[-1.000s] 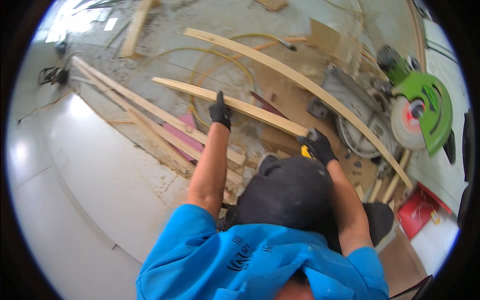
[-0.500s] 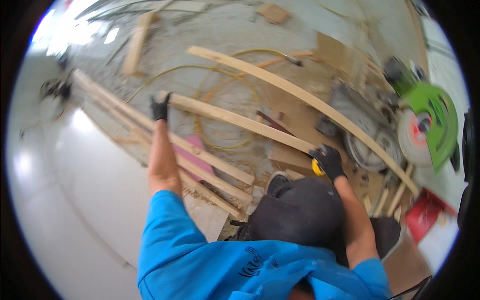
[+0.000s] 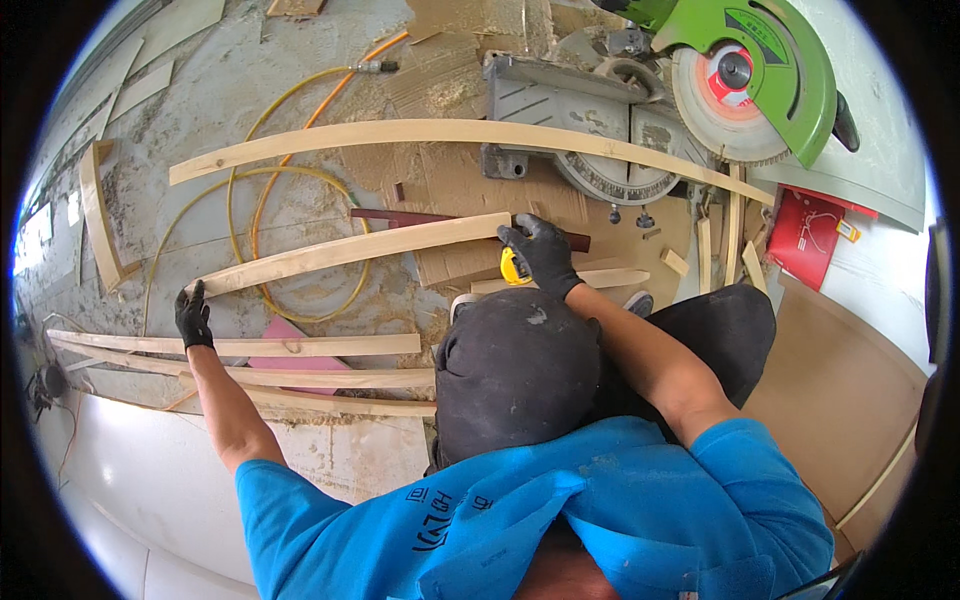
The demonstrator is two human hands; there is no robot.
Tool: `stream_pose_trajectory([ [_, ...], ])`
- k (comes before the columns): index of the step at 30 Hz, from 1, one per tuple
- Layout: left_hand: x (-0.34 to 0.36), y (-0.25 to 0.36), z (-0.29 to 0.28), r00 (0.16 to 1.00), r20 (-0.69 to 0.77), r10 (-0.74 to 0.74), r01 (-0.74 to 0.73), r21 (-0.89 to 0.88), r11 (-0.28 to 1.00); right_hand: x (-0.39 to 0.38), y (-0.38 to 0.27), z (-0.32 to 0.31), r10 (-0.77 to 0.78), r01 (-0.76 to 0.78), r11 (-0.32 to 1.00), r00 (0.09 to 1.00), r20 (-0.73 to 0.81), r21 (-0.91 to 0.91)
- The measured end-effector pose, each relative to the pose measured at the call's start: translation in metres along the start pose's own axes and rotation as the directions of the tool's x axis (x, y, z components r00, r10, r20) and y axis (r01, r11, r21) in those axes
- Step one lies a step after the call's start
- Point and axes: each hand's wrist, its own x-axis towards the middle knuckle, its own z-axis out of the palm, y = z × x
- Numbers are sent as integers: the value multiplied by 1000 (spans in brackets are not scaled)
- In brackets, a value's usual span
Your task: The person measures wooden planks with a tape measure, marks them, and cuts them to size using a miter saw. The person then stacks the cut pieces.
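A pale wooden strip [image 3: 350,255] stretches between my two black-gloved hands, its right end higher in the view. My left hand [image 3: 194,318] closes its fingers on the strip's left end. At the other end, my right hand [image 3: 545,255] is wrapped round a yellow tape measure [image 3: 515,267], its fingertips against the wood. Whether any tape blade is pulled out cannot be seen. A longer wooden strip [image 3: 450,132] lies beyond, reaching across the front of a green miter saw [image 3: 775,75].
Several wooden strips [image 3: 330,378] lie at the left over a pink sheet [image 3: 290,345]. A yellow hose [image 3: 232,200] coils on the dusty floor. Cardboard [image 3: 440,255], a dark red strip [image 3: 420,215] and offcuts [image 3: 675,262] surround the saw. A red box [image 3: 800,240] stands at the right.
My view has turned, bringing the saw to the upper right. The left hand's fingers, apart before, are now closed on the strip's end. The right hand still holds the tape measure.
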Motion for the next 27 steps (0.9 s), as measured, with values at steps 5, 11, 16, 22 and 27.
stream_pose_trajectory([
  [5, 0, -10, -10, 995, 83, 59, -47, -134, 990, -6, 1, 7, 10, -9, 1000, 998, -56, 17],
  [11, 12, -19, -9, 991, 90, 97, -76, -218, 973, -8, -3, 10, 183, -181, 972, 983, 4, 147],
  [16, 14, -13, -7, 993, 84, 82, -72, -117, 991, -9, 1, 12, 135, -134, 991, 989, -62, 21],
  [22, 21, -15, -10, 993, 95, 66, -52, -147, 988, -8, 3, 9, 108, -106, 993, 994, -27, 58],
  [27, 34, -19, -15, 994, 102, 38, -20, -166, 986, -8, 3, 9, 112, -111, 994, 993, -34, 11],
])
